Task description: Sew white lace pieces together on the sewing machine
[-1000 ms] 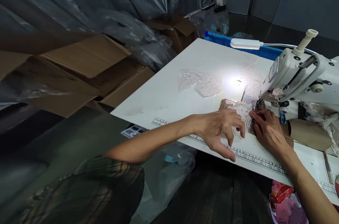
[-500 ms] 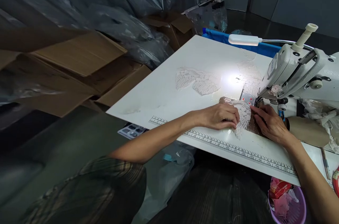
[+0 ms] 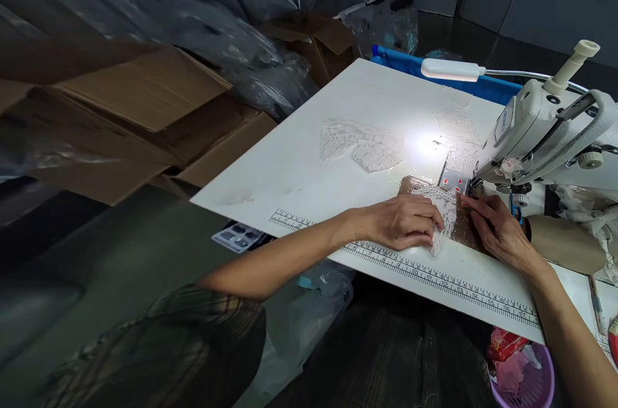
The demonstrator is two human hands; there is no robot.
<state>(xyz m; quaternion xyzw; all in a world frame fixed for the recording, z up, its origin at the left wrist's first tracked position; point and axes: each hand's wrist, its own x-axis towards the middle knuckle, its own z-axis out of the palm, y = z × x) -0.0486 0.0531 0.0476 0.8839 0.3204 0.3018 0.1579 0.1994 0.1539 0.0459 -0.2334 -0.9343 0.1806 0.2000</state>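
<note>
A white lace piece (image 3: 445, 212) lies over a brown patch (image 3: 464, 221) on the white sewing table (image 3: 309, 163), just in front of the needle of a white sewing machine (image 3: 545, 138). My left hand (image 3: 403, 222) rests palm down on the lace's left part, fingers curled and pressing it flat. My right hand (image 3: 499, 234) lies on the brown patch beside the presser foot, its fingertips pinching the lace edge near the needle.
More lace pieces (image 3: 364, 145) lie further back under the lamp (image 3: 451, 69). A printed ruler (image 3: 434, 276) runs along the table's front edge. Cardboard boxes (image 3: 145, 118) and plastic sheeting stand to the left. A purple basket (image 3: 524, 379) sits below right.
My left hand has gone from spread fingers at the ruler to curled fingers flat on the lace. The lace has shifted a little toward the needle. The view has moved slightly.
</note>
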